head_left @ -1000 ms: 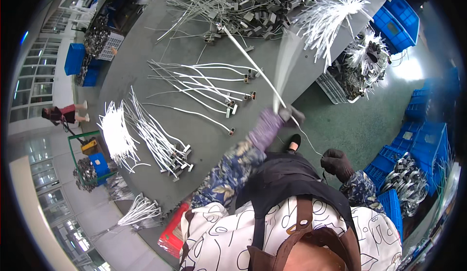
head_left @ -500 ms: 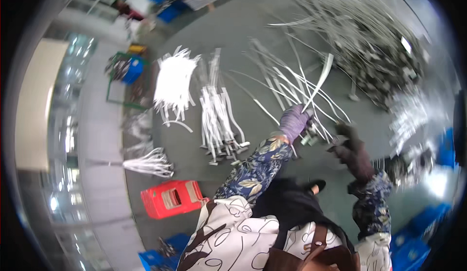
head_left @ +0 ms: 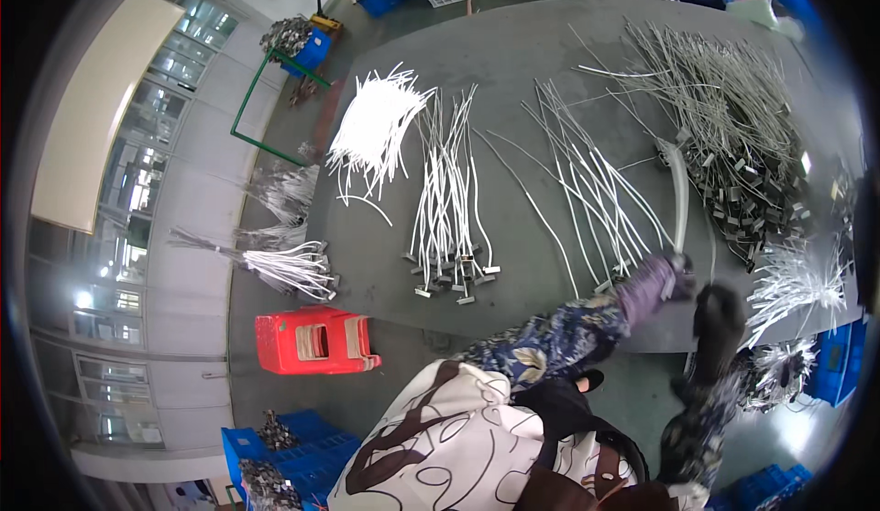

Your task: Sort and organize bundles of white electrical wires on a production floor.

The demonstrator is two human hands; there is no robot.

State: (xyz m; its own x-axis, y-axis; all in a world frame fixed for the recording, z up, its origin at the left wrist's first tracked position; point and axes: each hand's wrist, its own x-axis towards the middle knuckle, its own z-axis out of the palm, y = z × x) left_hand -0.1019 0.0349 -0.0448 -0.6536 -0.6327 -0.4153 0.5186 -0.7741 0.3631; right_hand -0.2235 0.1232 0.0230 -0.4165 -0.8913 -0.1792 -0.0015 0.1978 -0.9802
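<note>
My left hand (head_left: 655,289), in a purple glove, is closed at the table's near edge. A wide whitish strip (head_left: 680,195), perhaps a sleeve, stands up out of its fingers. Just left of that hand lies a loose spread of white cables (head_left: 587,181) with small connectors at their near ends. Close by on the right is my right hand (head_left: 720,320) in a dark glove, blurred, so its fingers cannot be made out. Beyond both hands, a large heap of grey cables (head_left: 724,98) with dark connectors covers the table's right side.
On the grey table (head_left: 513,53) lie a bundle of cables with connectors (head_left: 449,208) and a bright white pile of thin tubes (head_left: 376,131). Clear strands (head_left: 797,282) sit at the right edge. A red stool (head_left: 316,341) and blue crates (head_left: 293,451) stand at the left.
My left hand has moved right and nearer to me, carrying the whitish strip away from the spread cables. My right hand has shifted right and nearer too. The view has turned.
</note>
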